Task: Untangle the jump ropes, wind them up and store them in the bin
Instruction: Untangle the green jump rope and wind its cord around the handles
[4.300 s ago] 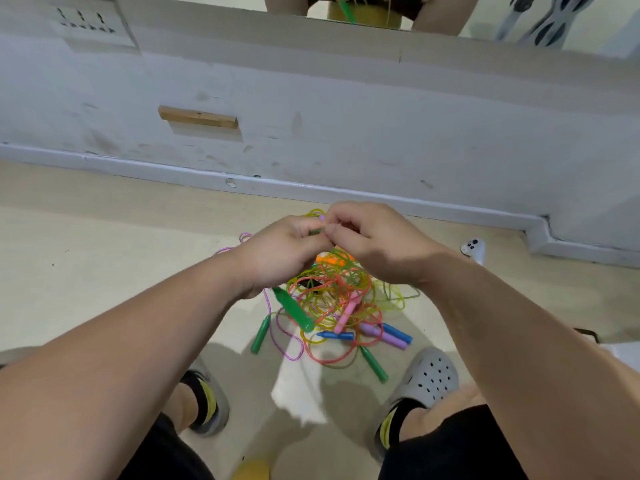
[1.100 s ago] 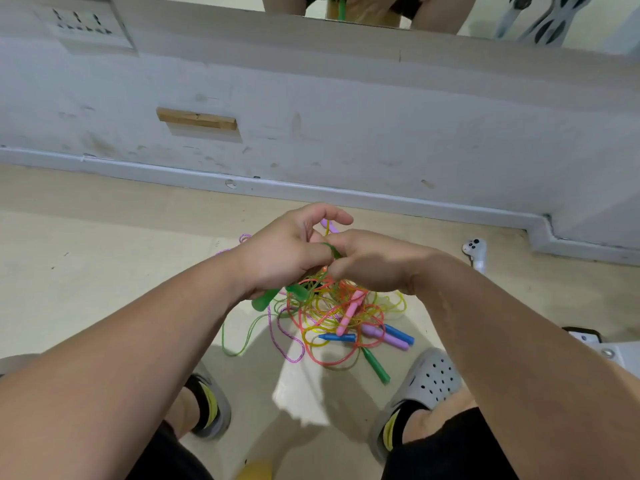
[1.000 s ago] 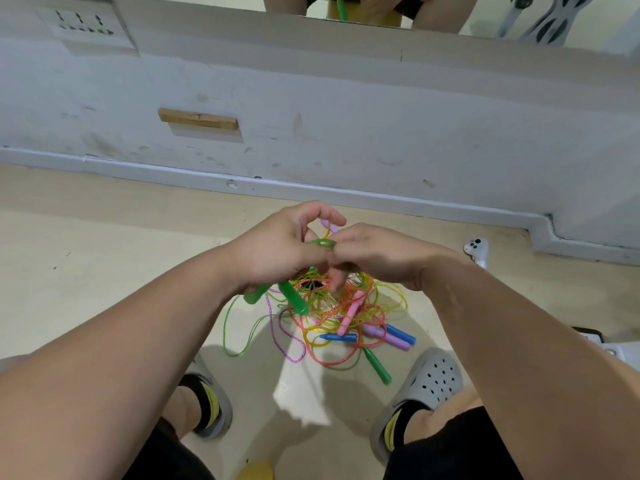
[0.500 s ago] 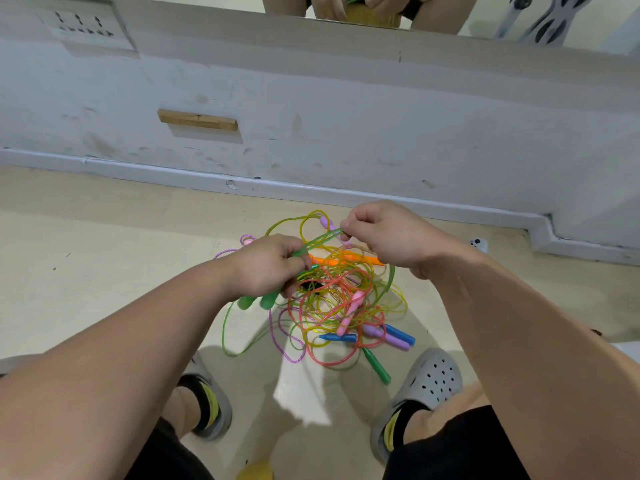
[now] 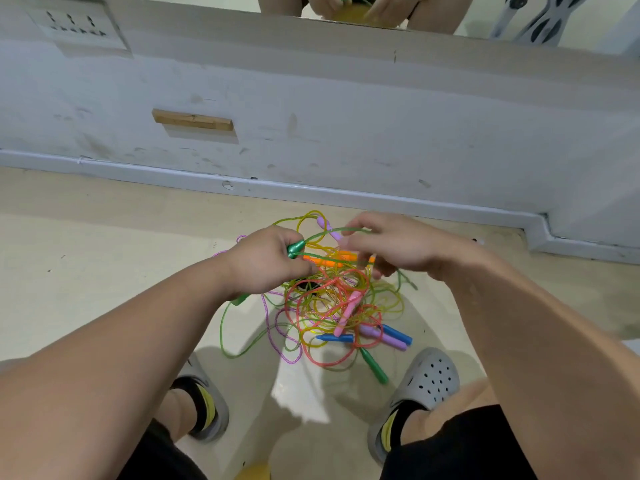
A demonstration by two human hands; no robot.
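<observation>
A tangled pile of coloured jump ropes [image 5: 332, 306] lies on the floor between my feet, with green, pink, purple, blue and orange handles. My left hand [image 5: 266, 261] grips green handles [image 5: 295, 247] above the pile. A green cord [image 5: 332, 232] runs from them to my right hand [image 5: 391, 247], whose fingers are blurred and bent around the cord. A loose green loop [image 5: 228, 337] trails to the left on the floor. The bin is not in view.
A grey-white wall with a baseboard [image 5: 311, 192] stands just behind the pile, with a mirror above it. My grey clogs [image 5: 429, 379] flank the pile. A yellow object [image 5: 252, 472] shows at the bottom edge.
My hands have drawn apart and pulled a green cord out of the pile. My left hand has risen with the green handles, and my right hand has shifted right.
</observation>
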